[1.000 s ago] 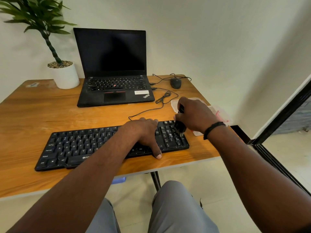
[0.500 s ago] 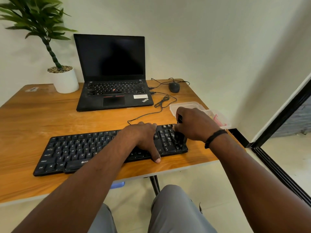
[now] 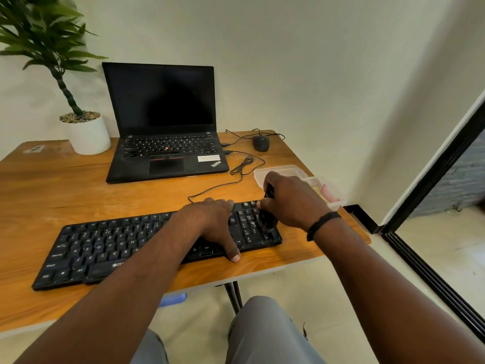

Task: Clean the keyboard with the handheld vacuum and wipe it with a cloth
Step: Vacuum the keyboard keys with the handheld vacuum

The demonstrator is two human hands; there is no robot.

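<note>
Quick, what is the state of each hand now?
Left hand: open, resting flat on the keyboard.
Right hand: closed around the handheld vacuum, its tip on the right-end keys.

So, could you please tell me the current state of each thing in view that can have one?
Laptop: lid open, screen dark.
Keyboard: flat on the table, cable attached.
Handheld vacuum: gripped by the right hand, its tip down on the number pad.
Left hand: resting flat on the keyboard, fingers relaxed.
Mouse: idle behind, wired.
Clear container: open, no lid on it.
</note>
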